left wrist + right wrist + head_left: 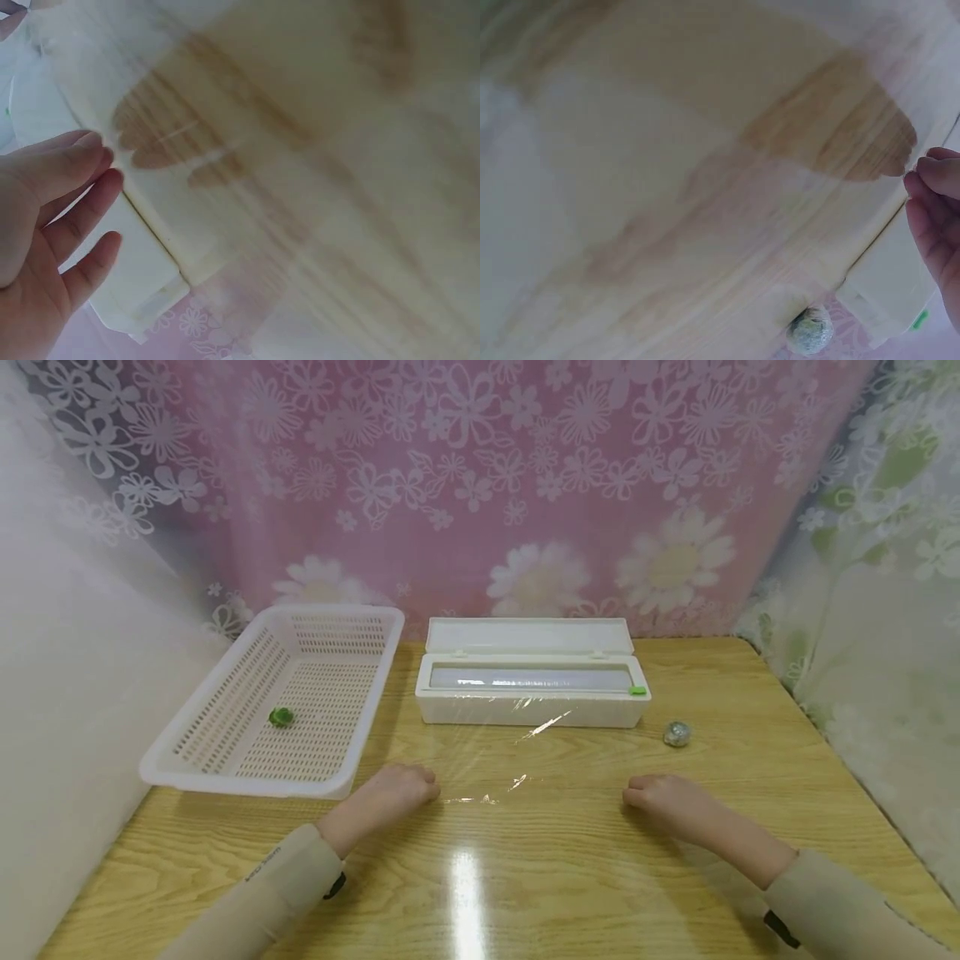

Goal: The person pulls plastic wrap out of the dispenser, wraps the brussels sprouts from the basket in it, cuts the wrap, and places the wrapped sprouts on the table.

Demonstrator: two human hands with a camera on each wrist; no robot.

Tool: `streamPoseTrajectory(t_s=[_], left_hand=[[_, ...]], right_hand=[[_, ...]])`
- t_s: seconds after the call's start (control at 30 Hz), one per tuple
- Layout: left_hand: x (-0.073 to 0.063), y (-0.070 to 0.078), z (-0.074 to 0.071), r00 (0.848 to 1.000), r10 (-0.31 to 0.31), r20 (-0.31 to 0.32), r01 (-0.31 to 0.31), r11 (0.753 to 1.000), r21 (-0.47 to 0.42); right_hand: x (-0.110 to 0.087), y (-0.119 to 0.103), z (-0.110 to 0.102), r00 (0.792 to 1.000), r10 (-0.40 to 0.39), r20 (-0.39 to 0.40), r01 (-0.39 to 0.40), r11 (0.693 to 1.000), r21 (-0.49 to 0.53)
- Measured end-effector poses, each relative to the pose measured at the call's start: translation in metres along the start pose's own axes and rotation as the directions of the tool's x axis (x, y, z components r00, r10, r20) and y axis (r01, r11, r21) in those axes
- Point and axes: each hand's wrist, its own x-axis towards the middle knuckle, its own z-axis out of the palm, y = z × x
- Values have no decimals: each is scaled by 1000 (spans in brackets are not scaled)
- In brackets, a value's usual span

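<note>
A clear sheet of cling film (519, 782) stretches toward me from a white dispenser box (465, 710), catching bright glints over the wood. At its near left corner my left hand (388, 795) pinches the edge between thumb and fingers. The right hand (671, 803) pinches the near right corner, level with the left. Inside the box, under the raised lid (529, 635), lies the film roll (532, 678). A small ball wrapped in film (677, 734) sits on the table beyond the right hand, and it also shows in the right wrist view.
A white perforated basket (378, 685) stands at the left, holding one small green vegetable (281, 717). A green slider (637, 691) sits at the box's right end. Behind the wooden table (570, 893) hangs a pink floral curtain (450, 485).
</note>
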Motion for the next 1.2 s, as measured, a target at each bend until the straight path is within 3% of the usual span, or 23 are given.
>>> streamPoseTrajectory(t_s=[0.4,0.57,0.7,0.87,1.0,1.2], left_hand=[[0,0,3,999,-28,24,30,998,-57],[1,1,0,998,-69,4,69,993,-94],[4,1,-2,998,-50,-34,47,995,-91],[6,3,-1,999,-10,34,13,997,-79],[3,5,-1,996,3,84,2,998,-64],[0,7,-5,992,9,122,-1,998,-70]], right_hand=[[-3,-1,-2,999,36,-11,-34,991,131],[-4,0,-3,998,57,36,-63,982,177],[-4,2,-4,994,78,75,-92,975,202],[-2,4,-5,990,112,81,-130,958,256],[-1,5,-8,974,192,121,-222,915,337],[3,13,-12,923,343,174,-385,816,431]])
